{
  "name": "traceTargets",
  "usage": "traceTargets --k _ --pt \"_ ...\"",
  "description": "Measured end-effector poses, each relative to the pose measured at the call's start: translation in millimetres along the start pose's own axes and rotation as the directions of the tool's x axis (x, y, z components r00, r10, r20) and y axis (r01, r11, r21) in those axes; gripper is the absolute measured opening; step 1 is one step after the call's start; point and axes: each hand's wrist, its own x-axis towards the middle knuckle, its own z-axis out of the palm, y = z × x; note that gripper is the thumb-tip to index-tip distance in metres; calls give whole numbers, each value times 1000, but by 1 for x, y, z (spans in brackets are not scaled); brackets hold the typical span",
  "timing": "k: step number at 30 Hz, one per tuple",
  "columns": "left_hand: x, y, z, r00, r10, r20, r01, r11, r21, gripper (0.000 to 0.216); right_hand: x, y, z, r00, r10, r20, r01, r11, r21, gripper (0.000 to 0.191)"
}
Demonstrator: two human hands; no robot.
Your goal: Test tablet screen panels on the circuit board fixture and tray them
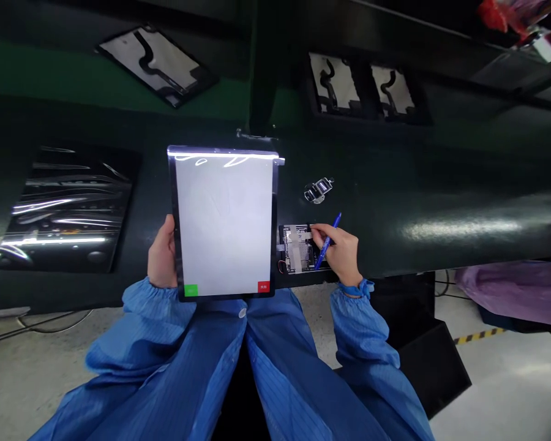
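Observation:
A tablet screen [224,226] is lit white, with a green box at its lower left and a red box at its lower right. My left hand [161,254] grips its left edge, the thumb in sight and the other fingers hidden behind. Right of the screen lies a circuit board [297,248] with pale tape across it. My right hand [342,251] holds a blue pen [328,241] slanting across its fingers. Thumb and forefinger of that hand meet at the board's upper right corner.
A small metal-and-black part [319,190] lies beyond the board. Further back are a display panel [151,64] at left and two panels in a black tray [365,116]. A glossy film-covered sheet [67,214] lies at left. Purple cloth [517,297] is at right.

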Motion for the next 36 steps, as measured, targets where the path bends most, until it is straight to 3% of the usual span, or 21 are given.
traceTargets --k 4,6,8,13,17,19,26,30,32,34,36 --pt "-5 -1 12 997 49 -62 -49 999 -2 35 4 -19 -14 969 138 -203 -119 987 103 14" --pt "-6 -2 17 992 78 -96 -77 997 16 37 2 -30 -18 962 183 -204 -153 976 153 12" --pt "-5 -5 19 987 104 -126 -99 994 40 40 -1 -39 -18 966 219 -138 -189 961 204 10" --pt "6 -15 13 925 342 -165 -332 940 82 48 -5 -49 -2 958 219 184 -258 940 225 10" --pt "10 -17 9 899 388 -202 -373 921 113 48 1 -52 5 920 238 312 -284 953 107 15" --pt "11 -17 8 910 374 -176 -358 926 118 48 5 -56 4 902 266 342 -291 956 25 21" --pt "10 -17 3 936 344 -70 -325 926 193 51 21 -80 9 856 337 392 -167 899 -406 26" --pt "10 -16 -1 942 330 -61 -300 911 282 55 23 -87 14 851 356 387 -143 865 -481 28" --pt "10 -15 -1 936 344 -74 -305 898 316 57 21 -84 13 863 321 390 -142 895 -424 24" --pt "10 -15 0 930 356 -87 -307 887 345 58 19 -73 9 894 250 372 -157 952 -262 16" --pt "9 -14 1 921 375 -109 -308 870 385 61 21 -58 3 961 187 203 -172 981 -88 8"
